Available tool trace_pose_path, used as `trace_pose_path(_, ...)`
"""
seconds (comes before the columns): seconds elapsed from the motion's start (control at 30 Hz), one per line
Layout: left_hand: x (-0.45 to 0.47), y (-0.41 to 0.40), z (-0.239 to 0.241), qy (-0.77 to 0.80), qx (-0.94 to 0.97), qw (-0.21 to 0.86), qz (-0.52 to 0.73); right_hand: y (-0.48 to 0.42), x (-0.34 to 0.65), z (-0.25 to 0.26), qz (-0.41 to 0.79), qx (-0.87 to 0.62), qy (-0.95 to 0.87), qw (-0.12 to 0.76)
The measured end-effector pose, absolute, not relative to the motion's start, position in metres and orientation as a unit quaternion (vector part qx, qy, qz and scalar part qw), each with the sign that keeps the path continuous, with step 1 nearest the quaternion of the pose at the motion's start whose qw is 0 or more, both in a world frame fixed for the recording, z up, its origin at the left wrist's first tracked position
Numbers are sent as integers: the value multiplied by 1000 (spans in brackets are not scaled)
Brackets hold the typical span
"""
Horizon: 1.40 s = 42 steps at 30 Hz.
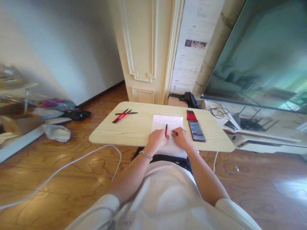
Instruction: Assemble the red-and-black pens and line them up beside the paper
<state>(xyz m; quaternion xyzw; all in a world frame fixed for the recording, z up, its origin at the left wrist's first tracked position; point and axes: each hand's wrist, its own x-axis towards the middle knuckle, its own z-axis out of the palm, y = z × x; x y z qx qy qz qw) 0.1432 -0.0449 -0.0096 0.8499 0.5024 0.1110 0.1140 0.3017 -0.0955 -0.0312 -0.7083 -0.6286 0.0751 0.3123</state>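
- At the centre of the frame, over the paper [158, 121]: the red pen [166, 131], black end uppermost, its long axis running nearly up and down the picture.
- Left hand [156, 139]: the nearer of the two, meeting the pen from its left, with fingers narrowed on its lower part.
- Right hand [182, 138]: just right of the pen and apart from it; fingers drawn together, though whether they hold anything cannot be told.
- Left part of the table [139, 132]: crossed pens [122, 117], well apart from both hands.
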Motion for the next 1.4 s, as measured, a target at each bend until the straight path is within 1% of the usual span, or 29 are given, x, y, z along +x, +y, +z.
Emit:
trace_pose_path(0.17,130,-46,-10,501,843,141,137,-92,305,-27,71,-708,-643,282)
trace_pose_path(0.3,113,-50,-16,478,839,157,208,-85,308,-16,82,-706,-663,233)
trace_pose_path(0.4,106,-52,-22,472,838,149,228,-78,304,-8,77,-713,-665,209)
trace_pose_path(0.53,106,-53,-27,476,840,128,226,-66,292,-4,63,-753,-629,183)
trace_pose_path(0.73,108,-53,-26,476,850,113,197,-49,279,0,86,-815,-560,119)
trace_pose_path(0.9,109,-51,-24,487,848,108,178,-43,276,2,82,-826,-548,103)
trace_pose_path(1.1,108,-46,-26,475,852,120,185,-39,279,-1,89,-820,-557,103)
trace_pose_path(1.23,106,-43,-23,459,851,156,203,-36,287,-3,104,-803,-575,118)
trace_pose_path(1.33,105,-42,-20,429,839,221,253,-36,294,-6,135,-780,-585,176)
trace_pose_path(1.4,106,-43,-19,409,816,281,297,-39,296,-8,187,-743,-589,257)
